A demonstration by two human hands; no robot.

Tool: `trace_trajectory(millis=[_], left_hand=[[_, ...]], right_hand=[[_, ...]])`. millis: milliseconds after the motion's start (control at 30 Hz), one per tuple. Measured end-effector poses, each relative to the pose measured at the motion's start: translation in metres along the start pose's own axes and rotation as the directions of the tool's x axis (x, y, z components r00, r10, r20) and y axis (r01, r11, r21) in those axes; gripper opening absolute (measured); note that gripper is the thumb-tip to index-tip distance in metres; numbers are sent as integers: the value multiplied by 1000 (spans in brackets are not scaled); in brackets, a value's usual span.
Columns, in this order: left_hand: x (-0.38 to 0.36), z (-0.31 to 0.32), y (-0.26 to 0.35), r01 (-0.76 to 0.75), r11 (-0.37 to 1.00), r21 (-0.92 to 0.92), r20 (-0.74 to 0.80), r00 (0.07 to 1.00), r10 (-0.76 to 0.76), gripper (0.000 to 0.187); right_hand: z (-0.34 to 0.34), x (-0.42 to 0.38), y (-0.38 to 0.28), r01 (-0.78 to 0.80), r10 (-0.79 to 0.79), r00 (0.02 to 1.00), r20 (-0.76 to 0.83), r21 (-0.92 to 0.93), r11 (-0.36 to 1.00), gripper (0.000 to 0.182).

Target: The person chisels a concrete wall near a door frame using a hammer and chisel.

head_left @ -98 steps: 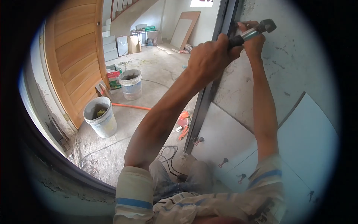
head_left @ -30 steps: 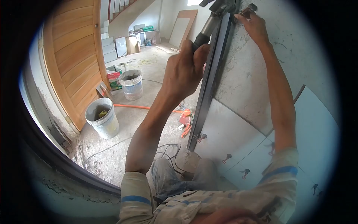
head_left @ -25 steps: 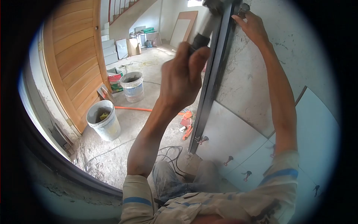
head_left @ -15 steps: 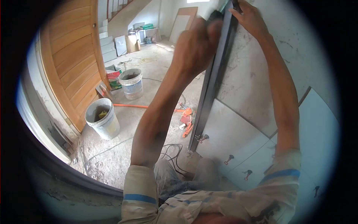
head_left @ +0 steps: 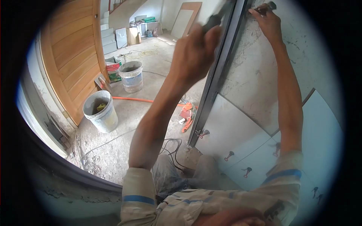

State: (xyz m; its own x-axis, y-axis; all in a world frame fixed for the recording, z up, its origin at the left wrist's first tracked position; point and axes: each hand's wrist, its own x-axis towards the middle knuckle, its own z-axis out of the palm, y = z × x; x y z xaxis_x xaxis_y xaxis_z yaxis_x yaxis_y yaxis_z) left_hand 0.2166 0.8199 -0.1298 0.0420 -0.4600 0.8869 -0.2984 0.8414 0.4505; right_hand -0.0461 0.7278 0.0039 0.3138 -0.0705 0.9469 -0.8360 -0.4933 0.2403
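My left hand point(head_left: 196, 56) is closed around the dark handle of a tool point(head_left: 214, 22); its far end is blurred and runs out of the top. It is beside a dark metal door frame post point(head_left: 215, 79). Up at the right, my right hand point(head_left: 270, 29) pinches a small dark object point(head_left: 268, 7) close to the bare grey wall point(head_left: 249, 60). Lower on that wall are pale tiles point(head_left: 230, 124), with small red and black clips point(head_left: 229, 155) at their joints.
A wooden door point(head_left: 73, 49) stands at the left. Two plaster-stained buckets point(head_left: 103, 118) point(head_left: 132, 81) are on the floor, near an orange hose point(head_left: 132, 98). Orange tools point(head_left: 186, 113) and black cables point(head_left: 173, 145) lie by the post's foot. Boards lean at the back.
My right hand has moved right, from the metal post to the bare wall, and a dark object now shows in it. My left hand has shifted slightly down and left with its tool.
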Motion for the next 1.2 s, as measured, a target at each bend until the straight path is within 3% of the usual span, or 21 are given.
trace_trajectory(millis=[33, 67, 100, 133, 167, 233, 267, 300, 333, 400, 467, 533, 567, 633, 667, 733, 900, 1000, 1100, 1133, 1200], left_hand=[[-17, -7, -3, 39, 989, -142, -108, 993, -54, 34], [-39, -17, -10, 177, 965, -192, -96, 975, -198, 31], [-62, -23, -22, 236, 915, -328, -158, 941, -299, 27], [-88, -35, -51, 62, 996, 56, -235, 971, -47, 28], [-121, -47, -54, 271, 917, -293, -168, 929, -328, 32], [-173, -66, -66, 535, 734, -419, -123, 767, -630, 39], [-200, -72, -80, 570, 766, -298, -151, 764, -627, 45], [-223, -75, -82, 654, 689, -311, -132, 688, -713, 50], [-243, -78, -82, 724, 576, -380, -70, 598, -799, 42], [-279, -73, -96, 786, 394, -476, -70, 413, -908, 47], [-300, -74, -101, 788, 219, -575, 42, 296, -954, 49], [-311, -73, -105, 803, 200, -562, 63, 283, -957, 50], [-310, -71, -107, 806, 179, -563, 66, 260, -963, 52], [-306, -65, -106, 802, 197, -565, 62, 279, -958, 50], [-304, -62, -106, 794, 207, -572, 53, 288, -956, 49], [-306, -57, -111, 811, 229, -539, 54, 304, -951, 49], [-314, -44, -115, 813, 253, -524, 111, 359, -927, 49], [-325, -37, -112, 844, 274, -461, 119, 365, -924, 49], [-346, -31, -113, 903, 225, -365, 184, 307, -934, 46], [-354, -29, -112, 914, 211, -347, 217, 297, -930, 47], [-367, -25, -110, 923, 154, -353, 245, 250, -937, 47]], right_hand=[[-8, -2, -5, -93, 93, 996, 7, -3, 996, 37], [-17, -5, -9, -187, 187, 982, 12, -11, 982, 38], [-27, -8, -10, -186, 186, 983, -1, -17, 982, 38], [-36, -15, -9, -264, 267, 960, -88, 54, 963, 38], [-43, -20, -8, -330, 349, 922, -166, 131, 935, 38], [-61, -22, -5, -292, 342, 905, -252, 215, 932, 38], [-71, -23, -5, -245, 340, 883, -324, 299, 922, 37], [-79, -22, -7, -200, 345, 877, -334, 399, 895, 36], [-82, -18, -6, -200, 346, 873, -343, 395, 897, 36], [-91, -8, -1, -24, 307, 874, -377, 597, 802, 35], [-96, 0, -12, -18, 338, 842, -421, 605, 796, 33], [-101, 4, -14, -91, 486, 794, -365, 719, 689, 19], [-103, 2, -19, -91, 487, 787, -380, 709, 700, 19], [-104, 0, -35, -333, 558, 748, -360, 523, 784, 24], [-103, -2, -33, -335, 558, 742, -371, 515, 789, 24], [-92, -8, -23, -535, 579, 774, -257, 223, 815, 32], [-45, -25, -16, -572, 570, 812, -124, 22, 820, 29], [-23, -27, -15, -609, 609, 793, -12, 6, 793, 32], [-12, -19, -22, -697, 691, 709, 143, -5, 717, 32], [-4, -18, -19, -696, 688, 710, 148, -1, 718, 32], [11, -17, -13, -615, 613, 788, -63, -133, 777, 32]])
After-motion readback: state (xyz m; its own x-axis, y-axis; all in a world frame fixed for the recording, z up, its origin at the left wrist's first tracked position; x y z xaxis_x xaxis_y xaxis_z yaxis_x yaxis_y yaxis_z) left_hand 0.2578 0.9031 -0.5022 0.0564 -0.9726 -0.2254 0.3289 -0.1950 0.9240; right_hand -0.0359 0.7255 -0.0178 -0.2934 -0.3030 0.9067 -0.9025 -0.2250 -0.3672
